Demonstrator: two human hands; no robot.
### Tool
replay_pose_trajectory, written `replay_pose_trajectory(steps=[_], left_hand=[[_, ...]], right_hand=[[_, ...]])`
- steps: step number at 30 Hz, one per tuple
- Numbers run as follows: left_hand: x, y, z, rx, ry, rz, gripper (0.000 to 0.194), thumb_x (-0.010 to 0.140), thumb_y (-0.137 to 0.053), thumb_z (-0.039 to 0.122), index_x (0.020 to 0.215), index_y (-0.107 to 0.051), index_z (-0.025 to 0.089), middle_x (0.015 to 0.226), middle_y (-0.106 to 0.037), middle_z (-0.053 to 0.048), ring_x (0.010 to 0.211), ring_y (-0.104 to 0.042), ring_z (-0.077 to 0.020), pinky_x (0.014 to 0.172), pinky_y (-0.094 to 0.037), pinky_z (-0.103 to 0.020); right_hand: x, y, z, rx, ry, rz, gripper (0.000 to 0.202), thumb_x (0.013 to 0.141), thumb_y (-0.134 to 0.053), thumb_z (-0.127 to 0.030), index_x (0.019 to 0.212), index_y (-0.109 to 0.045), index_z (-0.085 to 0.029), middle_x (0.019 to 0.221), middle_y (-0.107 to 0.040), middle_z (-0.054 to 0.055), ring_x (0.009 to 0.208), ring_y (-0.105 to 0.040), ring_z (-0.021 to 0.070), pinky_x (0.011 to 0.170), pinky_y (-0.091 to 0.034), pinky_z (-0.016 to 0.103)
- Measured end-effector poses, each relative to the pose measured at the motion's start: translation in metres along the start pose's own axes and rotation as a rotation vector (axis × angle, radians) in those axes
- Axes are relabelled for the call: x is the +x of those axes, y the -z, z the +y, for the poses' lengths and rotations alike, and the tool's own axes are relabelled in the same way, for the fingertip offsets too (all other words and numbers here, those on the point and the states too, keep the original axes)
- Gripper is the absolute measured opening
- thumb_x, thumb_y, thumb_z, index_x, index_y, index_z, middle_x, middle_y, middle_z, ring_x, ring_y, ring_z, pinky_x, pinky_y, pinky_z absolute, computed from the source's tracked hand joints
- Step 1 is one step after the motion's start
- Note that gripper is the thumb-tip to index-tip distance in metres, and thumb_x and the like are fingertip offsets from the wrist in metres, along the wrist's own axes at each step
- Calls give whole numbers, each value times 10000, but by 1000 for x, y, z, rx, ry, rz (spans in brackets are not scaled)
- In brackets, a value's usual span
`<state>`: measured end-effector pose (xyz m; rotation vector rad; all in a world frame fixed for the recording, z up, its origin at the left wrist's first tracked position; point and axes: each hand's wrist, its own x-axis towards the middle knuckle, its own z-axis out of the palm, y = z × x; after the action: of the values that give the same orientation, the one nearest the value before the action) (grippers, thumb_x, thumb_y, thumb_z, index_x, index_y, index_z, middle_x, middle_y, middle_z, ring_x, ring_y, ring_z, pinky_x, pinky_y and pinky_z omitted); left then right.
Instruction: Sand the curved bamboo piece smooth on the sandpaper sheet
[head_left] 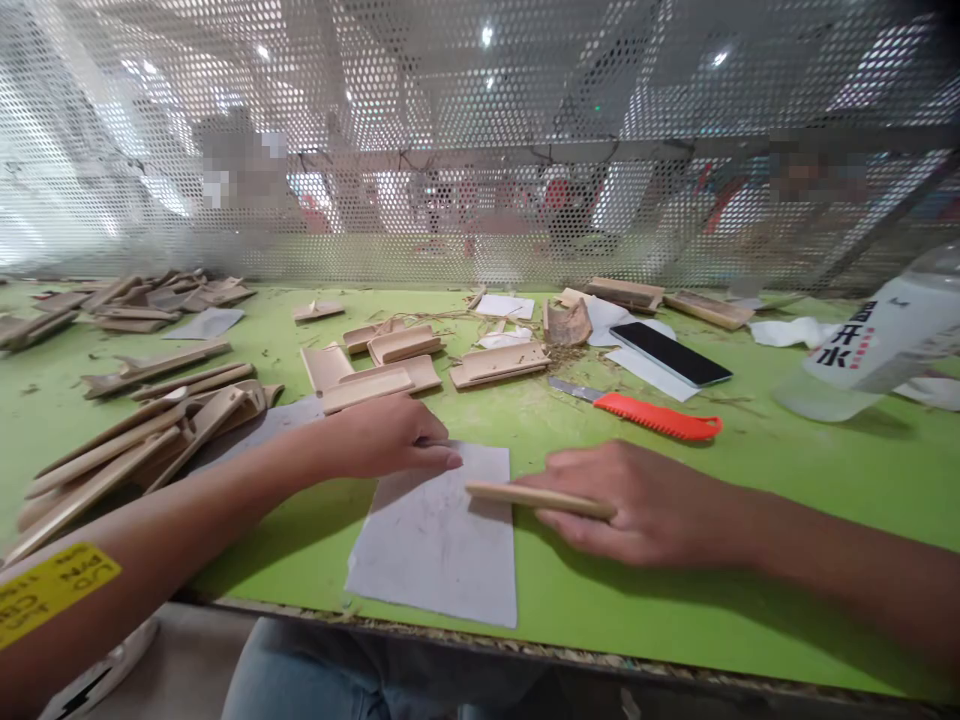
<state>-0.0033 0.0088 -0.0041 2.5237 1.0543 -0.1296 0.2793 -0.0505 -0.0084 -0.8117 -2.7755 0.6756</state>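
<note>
My right hand (630,505) is closed around a narrow bamboo piece (540,497), which lies across the right edge of a grey-white sheet of paper (442,560). The sheet rests near the front of the table. My left hand (397,437) is at its top left corner, thumb on the paper and the other fingers curled and partly hidden. Just beyond that hand are several split bamboo pieces (382,383). A knife with an orange-red handle (660,415) lies behind my right hand, blade pointing left.
Long bamboo strips (112,465) are piled at the left, with more bamboo pieces (161,298) behind. A black phone (671,353) lies on paper at the right, near a tilted plastic bottle (862,340). A perforated metal screen (480,200) stands along the back of the green table (637,620).
</note>
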Motion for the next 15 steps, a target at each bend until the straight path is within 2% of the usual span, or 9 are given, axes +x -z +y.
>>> replay_pose_trajectory(steps=[4, 8, 10, 13, 15], left_hand=[[-2, 3, 3, 0, 11, 6, 508, 983, -499, 557, 632, -474, 191, 540, -416, 39, 494, -341, -95, 504, -188, -302], [-4, 6, 5, 8, 3, 5, 499, 976, -520, 530, 617, -454, 189, 533, -410, 42, 496, -338, -95, 505, -176, -305], [-4, 6, 3, 15, 11, 10, 494, 982, -507, 527, 624, -468, 189, 541, -426, 39, 499, -348, -96, 505, -177, -305], [-2, 5, 1, 23, 35, 22, 494, 990, -483, 542, 644, -508, 190, 551, -454, 33, 499, -366, -100, 502, -190, -301], [-2, 7, 1, 23, 36, 20, 497, 987, -486, 551, 647, -516, 189, 551, -454, 34, 497, -366, -99, 501, -193, -299]], right_hand=[[2, 2, -4, -3, -121, 109, 263, 1014, -483, -271, 1048, -728, -182, 791, -665, 25, 674, -553, 158, 623, -391, 279], [2, 3, -13, 125, -5, 1, 252, 1001, -499, -285, 826, -651, -184, 725, -604, -1, 603, -508, 120, 579, -368, 254], [1, 3, -12, 135, -37, 8, 264, 1004, -506, -318, 805, -620, -187, 725, -605, 0, 619, -530, 125, 583, -368, 257], [0, 3, -5, 100, -161, 67, 253, 1000, -524, -357, 837, -622, -190, 736, -639, 5, 628, -551, 140, 578, -357, 269], [0, 2, -3, 83, -179, 93, 254, 998, -527, -362, 836, -620, -191, 729, -639, 7, 620, -541, 142, 571, -344, 276]])
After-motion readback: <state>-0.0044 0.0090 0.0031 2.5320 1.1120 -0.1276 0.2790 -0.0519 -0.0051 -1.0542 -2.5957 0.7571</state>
